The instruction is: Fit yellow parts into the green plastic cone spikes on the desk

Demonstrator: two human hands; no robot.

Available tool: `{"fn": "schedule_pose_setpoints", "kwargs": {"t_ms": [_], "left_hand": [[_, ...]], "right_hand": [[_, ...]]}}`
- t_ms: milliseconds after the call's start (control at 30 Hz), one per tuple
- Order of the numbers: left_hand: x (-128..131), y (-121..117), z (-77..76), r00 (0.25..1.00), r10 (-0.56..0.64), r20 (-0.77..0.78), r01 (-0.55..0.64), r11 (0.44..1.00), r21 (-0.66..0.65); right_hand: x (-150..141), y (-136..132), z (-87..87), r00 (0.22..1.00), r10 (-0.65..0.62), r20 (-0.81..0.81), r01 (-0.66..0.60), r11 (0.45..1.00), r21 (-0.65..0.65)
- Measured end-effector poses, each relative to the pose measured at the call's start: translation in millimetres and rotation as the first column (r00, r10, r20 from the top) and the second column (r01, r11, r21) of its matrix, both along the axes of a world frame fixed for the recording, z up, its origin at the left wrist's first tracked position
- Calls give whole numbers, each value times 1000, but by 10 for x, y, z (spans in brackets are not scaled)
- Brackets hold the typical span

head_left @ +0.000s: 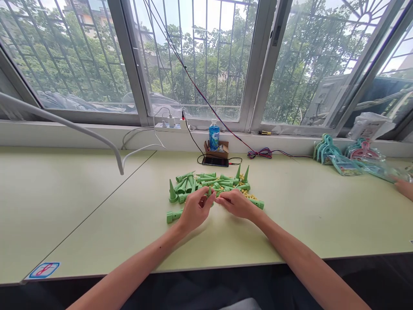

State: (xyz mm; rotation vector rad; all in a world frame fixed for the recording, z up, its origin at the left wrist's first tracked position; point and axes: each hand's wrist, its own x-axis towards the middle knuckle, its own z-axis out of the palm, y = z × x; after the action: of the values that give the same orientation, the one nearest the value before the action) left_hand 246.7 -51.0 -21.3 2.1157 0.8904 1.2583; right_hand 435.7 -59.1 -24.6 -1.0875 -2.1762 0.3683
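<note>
Near the front of a pile of green plastic spikes [222, 182], my left hand [196, 206] is closed round one green cone-shaped spike [209, 191], its tip pointing up. My right hand [236, 203] meets it from the right with fingers pinched together close to the spike; what they hold, if anything, is too small to make out. Small yellow pieces [251, 196] lie among the green parts. One green spike [172, 192] stands upright at the pile's left, and another green part [173, 216] lies beside my left wrist.
Behind the pile lie a phone [215, 162] with a cable and a small cardboard box [221, 150] with a blue bottle [214, 135]. Pastel plastic hangers [327, 148] sit at the right, near another person's hand [405, 187]. A white tube [106, 142] crosses the left side.
</note>
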Motion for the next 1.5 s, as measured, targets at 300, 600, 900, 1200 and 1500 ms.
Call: {"fn": "schedule_pose_setpoints", "kwargs": {"t_ms": [300, 600, 900, 1200, 1500], "left_hand": [[4, 19, -15, 1000, 18, -20, -18, 1000, -1], [2, 14, -11, 1000, 5, -18, -5, 1000, -6], [-12, 34, -57, 1000, -17, -11, 17, 999, -42], [-6, 38, -46, 1000, -13, -20, 13, 1000, -23], [-12, 31, -35, 1000, -14, -28, 14, 1000, 7]], "right_hand": [[5, -9, -7, 1000, -1, -22, 1, 1000, 8], [2, 17, -28, 999, 20, -34, -19, 1000, 9], [13, 15, -19, 998, 49, -40, -48, 999, 15], [-1, 0, 9, 996, 63, -62, -63, 998, 4], [9, 17, -15, 996, 60, -62, -59, 998, 6]]}}
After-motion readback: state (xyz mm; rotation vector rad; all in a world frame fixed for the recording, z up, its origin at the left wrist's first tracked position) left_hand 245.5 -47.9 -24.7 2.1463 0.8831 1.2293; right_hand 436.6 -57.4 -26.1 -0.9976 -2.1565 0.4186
